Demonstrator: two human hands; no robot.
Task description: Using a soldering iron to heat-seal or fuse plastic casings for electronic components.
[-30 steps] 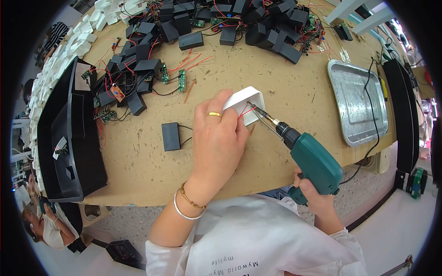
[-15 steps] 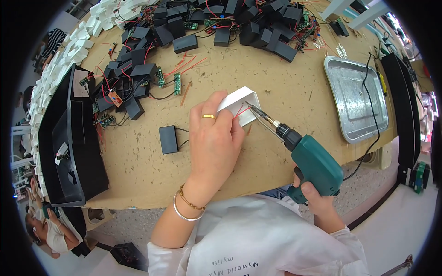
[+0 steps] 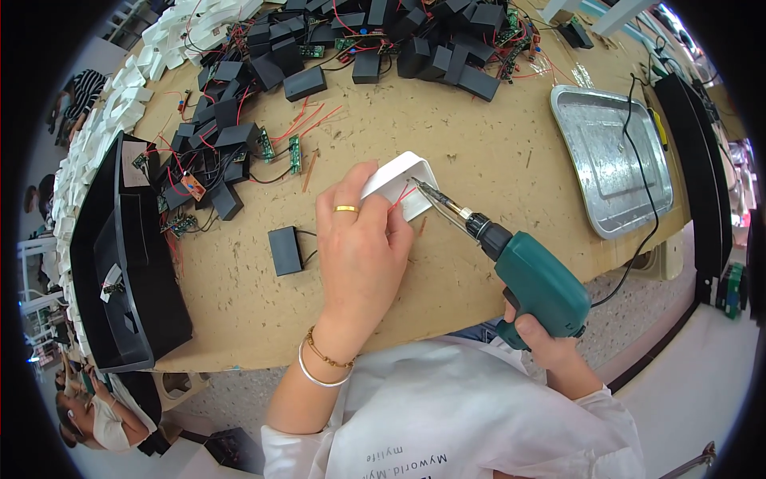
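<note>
My left hand (image 3: 363,243) grips a small white plastic housing (image 3: 396,171) by its near left side, its open face turned toward the tool. Thin red wires (image 3: 405,195) stick out inside the housing, beside my fingertips. In my right hand (image 3: 544,342) is a green pistol-shaped soldering iron (image 3: 544,279), its fingers wrapped round the grip. The iron's metal tip reaches into the housing, close to the wire ends; whether it touches them I cannot tell. A black box (image 3: 286,251) lies left of my left hand, with a dark cable running under that hand.
Black boxes (image 3: 303,83) with wires and green circuit boards are heaped at the back. White housings (image 3: 132,100) line the far left, behind a black bin (image 3: 152,319). On the right lies a metal tray (image 3: 614,164), crossed by a black cord. A person (image 3: 108,411) sits at lower left.
The view has shifted slightly, so the table things sit a little differently in it. Both hands keep their hold, and the iron's tip stays inside the housing.
</note>
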